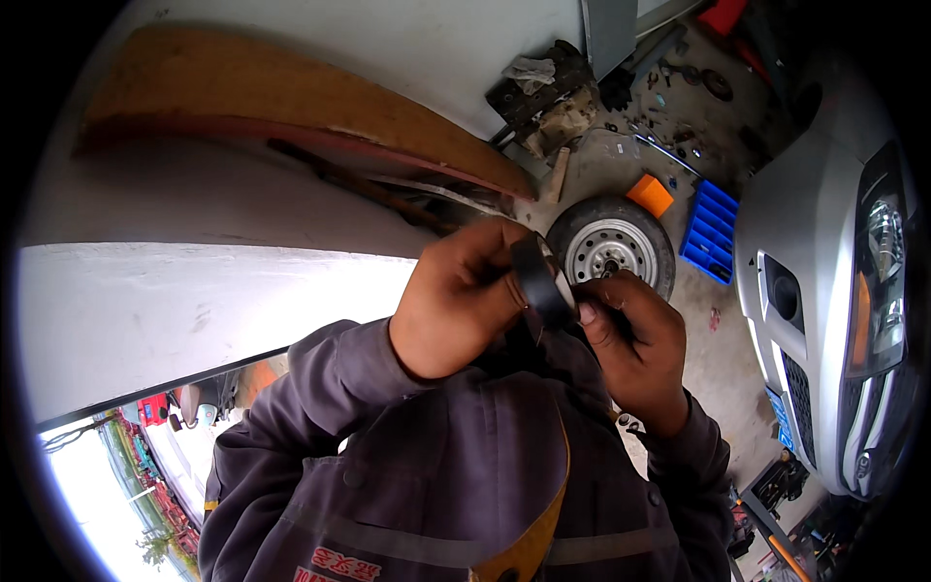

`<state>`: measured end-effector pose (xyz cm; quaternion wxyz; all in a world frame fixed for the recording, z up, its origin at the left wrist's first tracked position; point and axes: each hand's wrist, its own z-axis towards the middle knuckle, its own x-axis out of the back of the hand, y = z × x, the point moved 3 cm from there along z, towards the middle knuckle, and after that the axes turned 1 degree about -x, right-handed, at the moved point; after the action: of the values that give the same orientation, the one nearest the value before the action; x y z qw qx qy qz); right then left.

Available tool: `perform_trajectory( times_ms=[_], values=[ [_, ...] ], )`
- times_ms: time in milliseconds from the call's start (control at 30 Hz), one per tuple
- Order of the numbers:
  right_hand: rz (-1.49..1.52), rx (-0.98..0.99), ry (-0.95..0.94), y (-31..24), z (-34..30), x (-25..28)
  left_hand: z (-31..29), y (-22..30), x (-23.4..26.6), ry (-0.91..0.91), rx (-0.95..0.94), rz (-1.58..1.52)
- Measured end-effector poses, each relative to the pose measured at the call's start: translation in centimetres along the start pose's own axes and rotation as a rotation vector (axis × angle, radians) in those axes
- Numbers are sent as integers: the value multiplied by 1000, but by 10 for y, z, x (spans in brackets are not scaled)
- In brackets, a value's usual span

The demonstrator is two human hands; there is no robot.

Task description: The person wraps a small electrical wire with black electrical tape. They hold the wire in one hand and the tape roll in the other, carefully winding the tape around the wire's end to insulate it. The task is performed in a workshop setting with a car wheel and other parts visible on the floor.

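In front of my chest my left hand [459,299] grips a roll of black tape [540,281], thumb and fingers on its near side. The pale inner core of the roll shows at its right edge. My right hand [635,339] is closed in a pinch at the roll's right rim, thumb against the forefinger. Whether a tape end lies between those fingertips is too small to tell. Both forearms are in dark grey sleeves.
Beyond my hands a wheel with a tyre [611,250] lies on the floor beside an orange box [650,196] and a blue compartment tray [711,231]. A silver car [824,281] stands at the right. A brown curved panel [291,97] leans at the upper left.
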<state>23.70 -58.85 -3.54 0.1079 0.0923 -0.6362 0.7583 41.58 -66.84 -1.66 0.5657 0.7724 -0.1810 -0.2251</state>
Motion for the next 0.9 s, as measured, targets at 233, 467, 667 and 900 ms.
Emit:
perform_trajectory(
  times_ms=[233,467,667,900],
  values=[
    [-350,399,198,0,1,-12,7,8,1,24,332,-69],
    [276,52,142,4,-3,-21,-3,13,-3,82,-687,515],
    [518,-282,-2,0,4,-17,0,28,8,-248,-1071,1060],
    [544,-356,-65,2,4,-15,-9,27,14,-228,-1123,1104]
  ],
)
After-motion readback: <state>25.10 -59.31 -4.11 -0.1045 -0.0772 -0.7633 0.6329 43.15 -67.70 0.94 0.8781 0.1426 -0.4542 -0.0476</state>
